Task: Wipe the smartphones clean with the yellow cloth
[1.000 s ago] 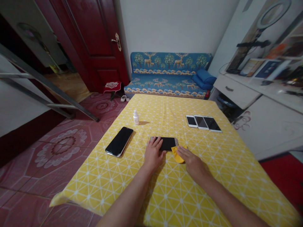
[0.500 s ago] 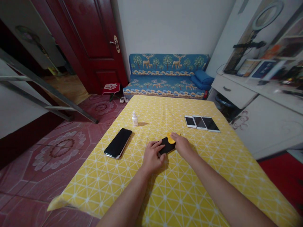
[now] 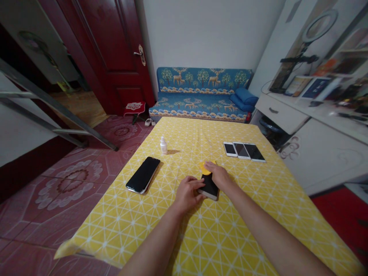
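Observation:
A black-screened smartphone (image 3: 210, 187) lies on the yellow patterned tablecloth (image 3: 155, 226), its near end toward me. My left hand (image 3: 188, 193) grips its left edge, with fingertips over the screen and the thumb at the near corner. A small yellow cloth (image 3: 205, 168) is under the fingers of my right hand (image 3: 220, 174), pressed on the far end of the screen. That hand partly covers both cloth and phone.
A larger black phone (image 3: 143, 174) lies on the left, with a small white bottle (image 3: 163, 145) upright beyond it. Three white-framed phones (image 3: 243, 150) sit side by side at the back right. A blue sofa (image 3: 201, 101) stands behind the table.
The smartphone has turned from slanting sideways to pointing away from me. Both hands shifted with it, and the cloth slid slightly left toward the far end.

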`<state>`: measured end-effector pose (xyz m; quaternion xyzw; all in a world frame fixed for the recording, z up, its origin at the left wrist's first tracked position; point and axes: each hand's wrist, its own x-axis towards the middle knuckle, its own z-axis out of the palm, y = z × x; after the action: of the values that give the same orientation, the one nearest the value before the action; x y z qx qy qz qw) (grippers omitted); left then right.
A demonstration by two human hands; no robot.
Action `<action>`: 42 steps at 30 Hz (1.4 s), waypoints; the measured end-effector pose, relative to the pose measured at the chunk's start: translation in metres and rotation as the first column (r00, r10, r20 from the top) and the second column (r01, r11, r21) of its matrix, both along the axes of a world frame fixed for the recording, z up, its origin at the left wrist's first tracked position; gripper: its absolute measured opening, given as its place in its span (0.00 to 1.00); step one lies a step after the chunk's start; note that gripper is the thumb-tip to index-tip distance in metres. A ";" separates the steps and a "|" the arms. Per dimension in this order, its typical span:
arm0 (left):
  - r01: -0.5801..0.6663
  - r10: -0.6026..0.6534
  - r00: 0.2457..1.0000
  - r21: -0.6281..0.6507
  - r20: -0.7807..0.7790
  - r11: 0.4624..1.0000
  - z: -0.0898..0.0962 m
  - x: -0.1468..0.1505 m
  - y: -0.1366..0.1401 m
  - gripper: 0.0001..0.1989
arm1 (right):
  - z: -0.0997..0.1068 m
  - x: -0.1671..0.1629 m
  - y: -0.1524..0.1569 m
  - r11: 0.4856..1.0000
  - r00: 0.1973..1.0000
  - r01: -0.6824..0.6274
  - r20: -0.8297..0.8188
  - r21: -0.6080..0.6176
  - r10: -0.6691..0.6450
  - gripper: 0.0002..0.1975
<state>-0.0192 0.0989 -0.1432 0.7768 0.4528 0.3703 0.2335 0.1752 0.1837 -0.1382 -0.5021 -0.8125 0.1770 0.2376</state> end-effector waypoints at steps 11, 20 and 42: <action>-0.088 0.088 0.996 -0.038 0.008 0.995 0.003 0.002 -0.002 0.18 | -0.005 0.000 -0.068 0.995 0.997 -0.083 0.011 0.048 0.083 0.27; -0.107 0.108 0.994 -0.049 0.023 0.993 -0.001 0.001 0.000 0.20 | -0.008 0.015 -0.052 0.998 0.999 0.027 0.042 0.059 -0.029 0.34; -0.179 0.178 0.984 -0.057 -0.032 0.982 0.011 0.005 -0.011 0.18 | -0.006 0.018 -0.118 1.000 0.999 -0.015 0.051 -0.027 0.016 0.40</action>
<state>-0.0138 0.0878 -0.1324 0.7307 0.5344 0.3656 0.2161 0.1931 0.0660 -0.1439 -0.5033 -0.8198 0.1768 0.2085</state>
